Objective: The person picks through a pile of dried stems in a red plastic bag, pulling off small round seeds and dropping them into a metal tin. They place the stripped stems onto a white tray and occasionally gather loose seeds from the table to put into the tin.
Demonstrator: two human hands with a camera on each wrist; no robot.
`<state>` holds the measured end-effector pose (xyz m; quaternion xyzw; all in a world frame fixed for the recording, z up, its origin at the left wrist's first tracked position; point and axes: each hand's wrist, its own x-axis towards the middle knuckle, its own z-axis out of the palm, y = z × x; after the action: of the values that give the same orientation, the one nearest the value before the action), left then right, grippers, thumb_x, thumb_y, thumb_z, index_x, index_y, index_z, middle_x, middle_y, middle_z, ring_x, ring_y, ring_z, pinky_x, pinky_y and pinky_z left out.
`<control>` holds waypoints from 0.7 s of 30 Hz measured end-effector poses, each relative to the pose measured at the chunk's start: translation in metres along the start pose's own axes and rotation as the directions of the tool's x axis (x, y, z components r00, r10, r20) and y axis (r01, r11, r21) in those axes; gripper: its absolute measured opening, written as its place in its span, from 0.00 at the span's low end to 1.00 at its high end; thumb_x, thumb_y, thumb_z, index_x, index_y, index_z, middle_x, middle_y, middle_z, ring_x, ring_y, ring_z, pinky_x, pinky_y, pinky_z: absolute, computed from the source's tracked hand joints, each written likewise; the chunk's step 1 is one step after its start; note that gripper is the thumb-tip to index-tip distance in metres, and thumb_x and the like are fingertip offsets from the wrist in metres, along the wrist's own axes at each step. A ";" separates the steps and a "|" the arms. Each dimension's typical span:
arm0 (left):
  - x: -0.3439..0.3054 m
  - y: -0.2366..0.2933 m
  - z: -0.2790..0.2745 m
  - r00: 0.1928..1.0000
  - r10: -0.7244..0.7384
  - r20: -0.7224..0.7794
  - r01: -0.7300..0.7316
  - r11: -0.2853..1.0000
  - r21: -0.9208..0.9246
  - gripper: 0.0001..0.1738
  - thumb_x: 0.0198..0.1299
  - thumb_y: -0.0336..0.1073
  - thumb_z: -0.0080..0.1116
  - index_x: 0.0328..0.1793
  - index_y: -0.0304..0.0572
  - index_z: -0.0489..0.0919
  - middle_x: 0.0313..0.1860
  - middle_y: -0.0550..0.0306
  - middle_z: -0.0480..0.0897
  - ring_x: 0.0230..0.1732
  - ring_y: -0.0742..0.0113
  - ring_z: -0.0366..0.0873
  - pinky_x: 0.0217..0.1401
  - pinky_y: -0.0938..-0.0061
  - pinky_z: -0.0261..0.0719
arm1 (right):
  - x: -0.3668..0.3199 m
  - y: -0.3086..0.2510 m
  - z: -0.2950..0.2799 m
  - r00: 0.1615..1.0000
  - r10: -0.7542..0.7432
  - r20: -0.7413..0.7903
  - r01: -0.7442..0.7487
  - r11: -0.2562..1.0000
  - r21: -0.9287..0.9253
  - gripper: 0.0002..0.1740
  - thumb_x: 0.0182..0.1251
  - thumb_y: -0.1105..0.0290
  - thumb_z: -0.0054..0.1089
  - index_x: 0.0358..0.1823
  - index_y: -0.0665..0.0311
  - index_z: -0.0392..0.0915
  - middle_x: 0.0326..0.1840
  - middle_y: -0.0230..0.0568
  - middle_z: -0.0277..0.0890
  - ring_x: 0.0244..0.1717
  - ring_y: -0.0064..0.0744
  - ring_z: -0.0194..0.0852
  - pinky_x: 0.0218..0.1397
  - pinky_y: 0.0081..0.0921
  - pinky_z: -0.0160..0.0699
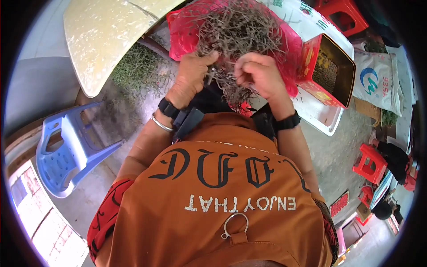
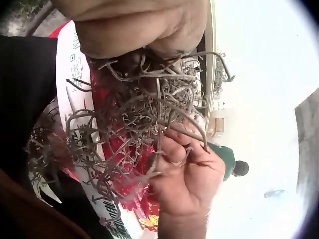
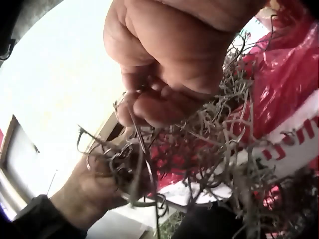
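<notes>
**Both hands on one tangle of dry wiry stems.** The right hand pinched a few strands between thumb and curled fingers. The left hand clutched a clump just beside it, and the two hands were close together.

We judged the stems light, stiff and springy. They hooked into one another and were probably brittle. A strand seemed best taken near its base with a fingertip pinch and drawn out gently, not yanked.

The tangle hung between the hands, in front of the chest. It lay at the near edge of a larger heap on a red plastic bag. Both wrists bent inward and the forearms converged.

An open red tin stood to the right, and a blue plastic chair to the left.
</notes>
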<state>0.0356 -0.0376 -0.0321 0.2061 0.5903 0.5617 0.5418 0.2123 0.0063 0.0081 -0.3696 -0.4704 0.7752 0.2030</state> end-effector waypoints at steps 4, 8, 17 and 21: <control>-0.009 -0.005 0.007 0.992 -0.074 0.102 0.098 0.964 -0.246 0.09 0.54 0.32 0.61 0.37 0.33 0.79 0.29 0.59 0.80 0.30 0.69 0.76 0.34 0.76 0.75 | -0.008 0.003 -0.016 0.966 -0.144 -0.215 0.166 0.982 0.091 0.05 0.54 0.78 0.50 0.23 0.65 0.73 0.22 0.29 0.72 0.19 0.16 0.66 0.19 0.14 0.62; -0.012 0.000 0.011 0.987 -0.122 0.106 0.148 0.949 -0.279 0.11 0.59 0.35 0.55 0.45 0.35 0.76 0.35 0.56 0.81 0.32 0.65 0.78 0.36 0.72 0.78 | -0.007 0.003 -0.002 0.907 -0.422 -0.008 0.371 0.808 -0.458 0.02 0.52 0.78 0.54 0.28 0.67 0.73 0.23 0.30 0.72 0.22 0.14 0.66 0.22 0.14 0.66; -0.018 -0.001 0.010 0.956 -0.187 0.225 0.247 0.927 -0.281 0.13 0.60 0.37 0.55 0.42 0.33 0.77 0.35 0.55 0.81 0.31 0.69 0.77 0.36 0.75 0.78 | 0.003 0.009 0.021 0.795 -0.582 0.173 0.214 0.002 -0.977 0.16 0.46 0.64 0.65 0.29 0.63 0.67 0.25 0.39 0.72 0.28 0.34 0.75 0.28 0.29 0.73; -0.020 -0.003 0.011 0.962 -0.174 0.209 0.219 0.952 -0.214 0.14 0.61 0.38 0.54 0.43 0.32 0.77 0.35 0.55 0.80 0.31 0.68 0.77 0.36 0.75 0.78 | 0.008 0.015 0.023 0.833 -0.537 0.133 0.155 -0.006 -0.988 0.17 0.46 0.61 0.65 0.28 0.62 0.67 0.26 0.40 0.73 0.29 0.40 0.76 0.29 0.33 0.74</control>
<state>0.0533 -0.0504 -0.0246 0.1325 0.4835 0.5486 0.6691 0.1907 -0.0087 -0.0012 -0.3837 -0.9022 0.1189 0.1570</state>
